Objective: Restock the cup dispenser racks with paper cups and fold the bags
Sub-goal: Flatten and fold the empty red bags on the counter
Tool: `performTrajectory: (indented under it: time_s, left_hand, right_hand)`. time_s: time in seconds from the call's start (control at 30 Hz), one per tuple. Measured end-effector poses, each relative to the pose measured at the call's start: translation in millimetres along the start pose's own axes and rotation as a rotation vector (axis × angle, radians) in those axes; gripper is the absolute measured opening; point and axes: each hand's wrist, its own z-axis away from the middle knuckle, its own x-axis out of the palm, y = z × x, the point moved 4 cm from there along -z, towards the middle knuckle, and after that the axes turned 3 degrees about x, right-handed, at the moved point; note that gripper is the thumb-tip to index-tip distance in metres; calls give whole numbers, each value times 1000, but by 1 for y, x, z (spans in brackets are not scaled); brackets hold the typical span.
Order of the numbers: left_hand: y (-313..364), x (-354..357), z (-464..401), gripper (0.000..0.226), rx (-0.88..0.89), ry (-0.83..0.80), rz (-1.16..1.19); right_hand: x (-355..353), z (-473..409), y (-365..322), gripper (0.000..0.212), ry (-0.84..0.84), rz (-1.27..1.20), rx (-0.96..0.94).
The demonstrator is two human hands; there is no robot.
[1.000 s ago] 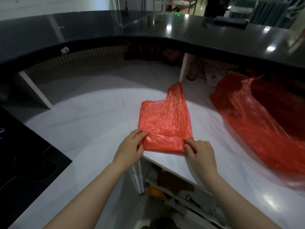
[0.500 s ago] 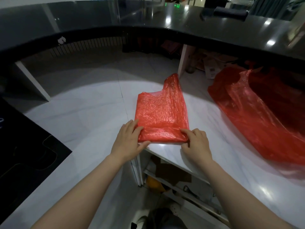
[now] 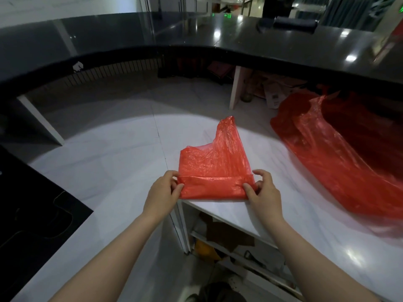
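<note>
White marble counter (image 3: 113, 171), red plastic bag (image 3: 212, 168) half-folded. Left hand (image 3: 162, 192) and right hand (image 3: 265, 192) fingers pinch its folded edge. Thin, slippery stuff, so grip the corners.

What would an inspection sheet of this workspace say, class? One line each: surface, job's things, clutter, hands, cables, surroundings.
Surface: white marble-look counter, glossy, with a seam left of the work.
Job's things: small red bag lies flat at the counter's near edge, its near end folded over, one handle pointing away; big red bag lies spread out on the right, unfolded. No cups or racks seen.
Clutter: boxes and papers under the dark upper counter.
Hands: left hand and right hand pinch the ends of the fold.
Cables: nothing seen.
Surroundings: open shelves below the counter; dim room beyond.
</note>
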Motion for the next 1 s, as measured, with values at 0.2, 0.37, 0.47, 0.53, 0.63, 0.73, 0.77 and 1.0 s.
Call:
performTrajectory:
  time_s: [0.2, 0.37, 0.47, 0.53, 0.63, 0.73, 0.77, 1.0]
  left_hand:
    - [14, -1, 7, 42, 290, 88, -190]
    - [11, 10, 7, 46, 371, -146, -332]
    - [3, 8, 8, 63, 306, -250, -304]
    - [3, 7, 10, 73, 340, -276, -285]
    - [4, 2, 10, 46, 367, -195, -175]
    - [3, -8, 9, 14, 230, -47, 26]
    - [1, -10, 8, 17, 168, 1, 77]
    - [4, -2, -1, 37, -44, 111, 97]
  right_hand:
    - [2, 6, -10, 32, 44, 299, -215]
    - [9, 7, -10, 57, -152, 559, -260]
    - [7, 10, -9, 55, -182, 516, -305]
    - [2, 8, -7, 47, -155, 402, -263]
    - [-4, 3, -3, 27, -109, 241, -148]
    - [-6, -2, 0, 10, -29, 162, -113]
    - [-5, -3, 2, 19, -8, 165, -112]
    - [-2, 0, 1, 19, 25, 234, -77]
